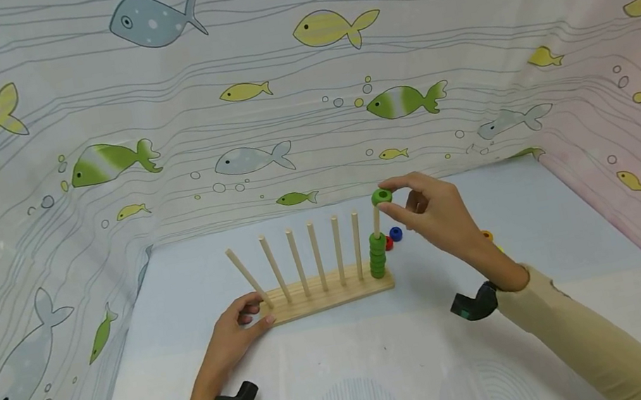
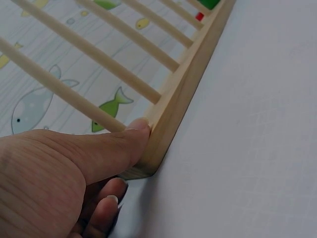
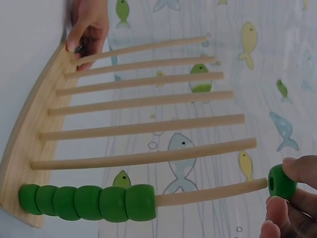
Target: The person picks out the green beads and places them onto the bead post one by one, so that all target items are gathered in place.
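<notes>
A wooden peg rack [image 1: 331, 296] with several upright pegs stands on the table. Its left end is gripped by my left hand [image 1: 231, 334], the thumb [image 2: 119, 146] lying on top of the base beside the first peg. My right hand [image 1: 435, 212] pinches a green bead [image 3: 282, 182] between thumb and fingers, right at the tip of the rightmost peg [image 3: 213, 193]. Lower on that same peg sits a stack of several green beads [image 1: 377, 256], down against the base. The other pegs [image 1: 318, 257] carry no beads.
Behind the rack's right end lie a red bead [image 1: 389, 243] and a blue bead [image 1: 396, 234]. A yellow-orange bead [image 1: 487, 236] shows partly behind my right forearm. A fish-patterned sheet [image 1: 280, 114] rises behind the table and at both sides.
</notes>
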`<state>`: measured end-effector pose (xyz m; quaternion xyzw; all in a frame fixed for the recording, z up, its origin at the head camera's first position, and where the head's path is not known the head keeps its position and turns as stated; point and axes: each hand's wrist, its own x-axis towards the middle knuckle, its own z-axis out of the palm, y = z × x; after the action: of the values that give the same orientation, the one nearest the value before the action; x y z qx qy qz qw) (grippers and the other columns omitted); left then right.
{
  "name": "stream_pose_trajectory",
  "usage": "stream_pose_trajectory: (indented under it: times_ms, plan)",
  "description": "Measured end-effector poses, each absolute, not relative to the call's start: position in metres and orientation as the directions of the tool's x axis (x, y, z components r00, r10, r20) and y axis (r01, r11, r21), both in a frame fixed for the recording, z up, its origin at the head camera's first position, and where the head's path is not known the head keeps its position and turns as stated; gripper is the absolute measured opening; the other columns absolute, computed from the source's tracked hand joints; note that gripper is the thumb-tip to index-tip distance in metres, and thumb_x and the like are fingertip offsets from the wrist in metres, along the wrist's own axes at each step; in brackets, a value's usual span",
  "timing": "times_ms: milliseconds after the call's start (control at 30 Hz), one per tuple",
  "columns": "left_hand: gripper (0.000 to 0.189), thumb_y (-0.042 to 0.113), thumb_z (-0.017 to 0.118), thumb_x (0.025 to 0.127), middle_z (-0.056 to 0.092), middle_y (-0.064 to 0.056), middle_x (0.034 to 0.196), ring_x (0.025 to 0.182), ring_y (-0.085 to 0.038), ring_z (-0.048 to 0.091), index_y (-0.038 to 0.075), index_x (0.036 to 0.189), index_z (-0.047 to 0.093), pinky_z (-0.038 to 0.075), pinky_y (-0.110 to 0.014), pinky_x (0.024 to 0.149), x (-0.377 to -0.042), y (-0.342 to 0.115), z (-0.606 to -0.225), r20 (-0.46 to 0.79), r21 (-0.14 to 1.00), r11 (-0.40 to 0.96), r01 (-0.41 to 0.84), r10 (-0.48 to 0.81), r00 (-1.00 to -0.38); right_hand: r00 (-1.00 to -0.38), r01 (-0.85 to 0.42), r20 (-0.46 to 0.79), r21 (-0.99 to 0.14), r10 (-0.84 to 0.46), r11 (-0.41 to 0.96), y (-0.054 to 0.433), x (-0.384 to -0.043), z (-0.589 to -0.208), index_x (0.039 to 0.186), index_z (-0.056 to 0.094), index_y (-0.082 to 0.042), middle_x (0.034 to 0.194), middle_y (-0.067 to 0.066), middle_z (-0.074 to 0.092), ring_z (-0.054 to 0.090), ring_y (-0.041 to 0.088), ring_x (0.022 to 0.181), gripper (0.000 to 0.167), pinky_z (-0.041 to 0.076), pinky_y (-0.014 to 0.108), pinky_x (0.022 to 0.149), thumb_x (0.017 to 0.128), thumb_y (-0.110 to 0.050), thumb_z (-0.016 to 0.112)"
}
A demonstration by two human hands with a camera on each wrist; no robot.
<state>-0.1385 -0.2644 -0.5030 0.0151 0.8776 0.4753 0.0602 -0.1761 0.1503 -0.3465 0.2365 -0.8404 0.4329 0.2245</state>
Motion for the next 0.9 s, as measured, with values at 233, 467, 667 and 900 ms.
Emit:
stream_pose_trajectory:
  times_ms: [233, 467, 667, 900]
  plan:
    - [0.062, 0.038, 0.081, 0.091, 0.059, -0.008, 0.128, 0.113, -0.025, 0.053, 0.014, 0.142, 0.056, 0.042, -0.045, 0.099, -0.1383, -0.2644, -0.5040, -0.089, 0.836, 0.548, -0.026, 0.088, -0.992, -0.808, -0.566, 0.550, -0.629, -0.210, 0.533, 0.1482, -0.1745, -0.3450, 0.126, 0.072, -0.014, 0.112, 0.000, 0.071, 0.055, 0.013, 0.061, 0.035, 0.043, 0.027, 0.050, 0.093, -0.022, 0.080]
    - [0.060, 0.036, 0.081, 0.091, 0.061, -0.009, 0.127, 0.110, -0.025, 0.054, 0.012, 0.141, 0.057, 0.044, -0.041, 0.095, -0.1406, -0.2651, -0.5066, -0.061, 0.829, 0.560, -0.004, 0.085, -0.995, -0.816, -0.558, 0.536, -0.633, -0.216, 0.536, 0.1474, -0.1743, -0.3443, 0.126, 0.072, -0.015, 0.110, -0.001, 0.071, 0.057, 0.013, 0.061, 0.035, 0.043, 0.028, 0.049, 0.093, -0.023, 0.081]
    - [0.060, 0.036, 0.081, 0.091, 0.061, -0.009, 0.127, 0.110, -0.024, 0.054, 0.012, 0.141, 0.058, 0.044, -0.042, 0.095, -0.1411, -0.2652, -0.5072, -0.060, 0.829, 0.560, 0.000, 0.088, -0.994, -0.823, -0.551, 0.523, -0.636, -0.222, 0.540, 0.1470, -0.1762, -0.3452, 0.126, 0.072, -0.014, 0.110, -0.001, 0.071, 0.057, 0.013, 0.062, 0.035, 0.043, 0.028, 0.050, 0.093, -0.023, 0.080]
    - [0.060, 0.036, 0.080, 0.092, 0.060, -0.009, 0.128, 0.110, -0.025, 0.053, 0.012, 0.142, 0.057, 0.043, -0.042, 0.096, -0.1408, -0.2649, -0.5063, -0.072, 0.831, 0.556, -0.010, 0.089, -0.993, -0.823, -0.553, 0.521, -0.644, -0.226, 0.528, 0.1485, -0.1778, -0.3487, 0.124, 0.072, -0.013, 0.114, 0.001, 0.072, 0.058, 0.013, 0.061, 0.032, 0.043, 0.028, 0.049, 0.094, -0.022, 0.079]
